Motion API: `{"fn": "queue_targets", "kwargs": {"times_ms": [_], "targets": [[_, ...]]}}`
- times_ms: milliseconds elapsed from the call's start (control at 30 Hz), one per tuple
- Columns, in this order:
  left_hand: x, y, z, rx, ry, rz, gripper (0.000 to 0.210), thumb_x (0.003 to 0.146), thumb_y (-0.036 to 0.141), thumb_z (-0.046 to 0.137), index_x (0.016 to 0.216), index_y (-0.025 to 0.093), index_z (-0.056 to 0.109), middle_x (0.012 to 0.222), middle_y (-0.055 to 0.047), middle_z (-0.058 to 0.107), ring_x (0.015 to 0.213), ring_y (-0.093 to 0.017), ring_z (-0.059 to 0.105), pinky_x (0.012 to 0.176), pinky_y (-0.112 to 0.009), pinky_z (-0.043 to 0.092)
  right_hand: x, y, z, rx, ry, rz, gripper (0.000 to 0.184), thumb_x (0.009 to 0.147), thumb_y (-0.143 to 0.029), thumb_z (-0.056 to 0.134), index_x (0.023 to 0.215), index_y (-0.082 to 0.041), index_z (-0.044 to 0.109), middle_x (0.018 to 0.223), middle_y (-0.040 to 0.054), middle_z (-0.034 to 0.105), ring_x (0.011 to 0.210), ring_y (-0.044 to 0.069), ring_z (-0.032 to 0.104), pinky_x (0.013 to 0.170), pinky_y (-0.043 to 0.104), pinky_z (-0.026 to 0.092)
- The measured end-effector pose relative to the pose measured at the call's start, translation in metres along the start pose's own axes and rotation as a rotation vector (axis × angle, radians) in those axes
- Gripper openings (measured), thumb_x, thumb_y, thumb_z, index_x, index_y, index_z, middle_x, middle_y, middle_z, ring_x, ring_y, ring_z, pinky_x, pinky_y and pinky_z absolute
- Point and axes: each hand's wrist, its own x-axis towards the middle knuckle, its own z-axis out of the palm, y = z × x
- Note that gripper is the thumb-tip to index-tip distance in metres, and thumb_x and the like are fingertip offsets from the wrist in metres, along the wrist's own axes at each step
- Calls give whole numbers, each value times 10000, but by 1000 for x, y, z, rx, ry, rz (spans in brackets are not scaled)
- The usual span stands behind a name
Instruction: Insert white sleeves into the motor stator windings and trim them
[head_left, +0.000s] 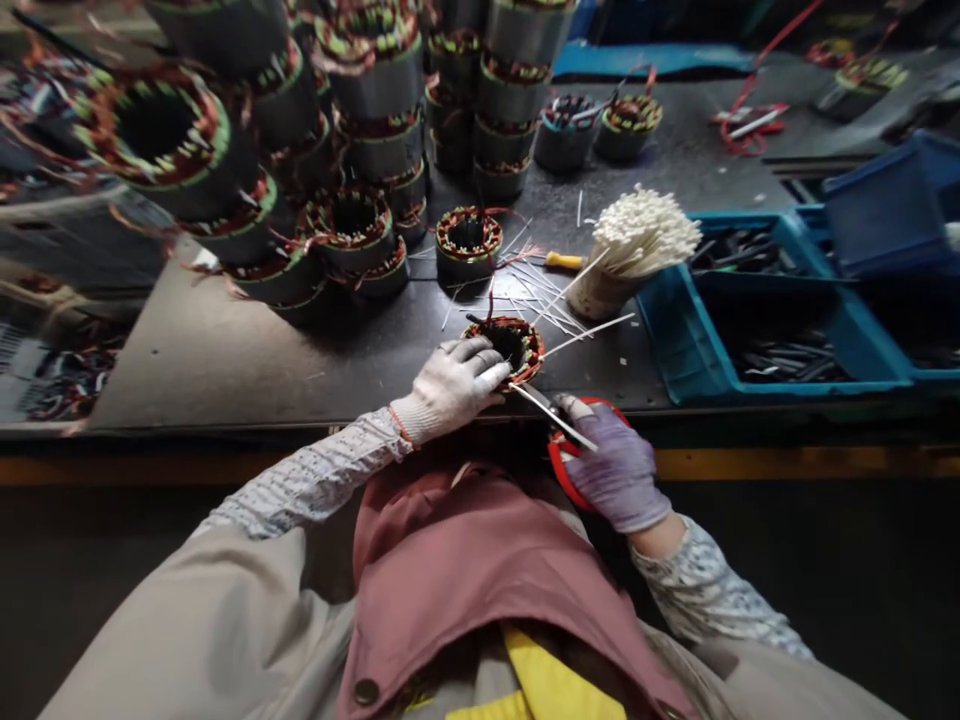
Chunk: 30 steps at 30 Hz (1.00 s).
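My left hand (pixel 459 382), in a pale knitted glove with darkened fingers, grips the left side of a wound motor stator (pixel 531 352) at the bench's front edge. White sticks (pixel 589 334) poke out from the stator's right and front sides. In a purple glove, my right hand (pixel 616 468) is closed round red-handled scissors (pixel 564 472). Their blades point up and left to the stator's front rim, beside a white stick (pixel 553 414). The glove hides part of the handles, and whether the blades touch the stick I cannot tell.
Stacked stators (pixel 375 95) crowd the left and back of the bench. Another stator (pixel 469 245) stands behind mine. Loose white sticks (pixel 536 295) lie near a yellow-handled tool (pixel 564 261) and a container (pixel 600 292) packed with sticks. Blue bins (pixel 817 388) with dark pieces stand at right.
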Motion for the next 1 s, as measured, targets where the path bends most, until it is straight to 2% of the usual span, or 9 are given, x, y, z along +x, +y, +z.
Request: {"fn": "queue_targets", "kwargs": {"times_ms": [200,300,433,600,733,800,867,933,1000], "targets": [[0,-1,-2,-30,-35,-14,327,874,373,600,1133,184,663,1144,-94,690,1126,-287,581,888,-434,472,16,-1,-6,-135,-107,-29,445,838,-231,510,1267,-154,596,905,115,704,719,197,643,508,269,339],[0,-4,-2,-34,-52,-6,329,875,381,600,1134,189,664,1143,-97,691,1124,-288,583,886,-436,473,11,8,-3,-91,-92,-25,423,828,-218,502,1230,-166,624,917,102,718,704,182,643,545,259,383],[2,-8,-3,-43,-74,38,328,871,398,606,1126,201,666,1136,-93,694,1121,-292,587,869,-433,480,15,19,-5,-84,-7,91,440,806,-261,527,1230,-193,620,970,89,716,730,189,653,573,256,423],[4,-17,-4,-70,-160,24,338,888,402,585,1166,220,646,1169,-87,681,1168,-289,561,906,-443,470,31,25,-5,-72,-73,108,459,799,-263,531,1245,-186,608,998,88,718,783,205,672,568,257,436],[5,-23,-23,-72,-280,54,346,888,407,584,1196,255,619,1244,-64,647,1214,-293,536,1028,-538,389,32,37,-1,72,-118,80,434,779,-237,541,1197,-175,641,957,74,746,795,206,698,668,264,509],[11,-15,-38,7,-339,28,446,827,408,662,1241,262,585,1330,-88,584,1280,-342,474,1083,-621,288,36,45,1,81,-133,128,438,783,-262,552,1206,-185,638,911,66,752,761,217,705,654,278,522],[21,-1,-48,97,-360,-34,545,803,385,688,1306,244,531,1388,-132,521,1326,-378,414,1102,-641,243,45,49,1,64,-142,170,447,783,-288,573,1215,-192,635,927,69,751,771,228,708,652,289,530],[34,15,-46,108,-384,-76,534,856,344,621,1356,219,479,1371,-159,528,1299,-361,453,1096,-593,292,57,49,1,68,-153,170,459,776,-284,590,1224,-192,630,1008,77,738,835,228,707,686,287,538],[46,24,-33,51,-459,-107,542,887,314,572,1391,174,431,1264,-175,601,1178,-317,565,1058,-526,371,69,46,1,92,-179,147,471,763,-264,604,1227,-189,627,1056,82,726,876,220,702,709,276,540]]}}
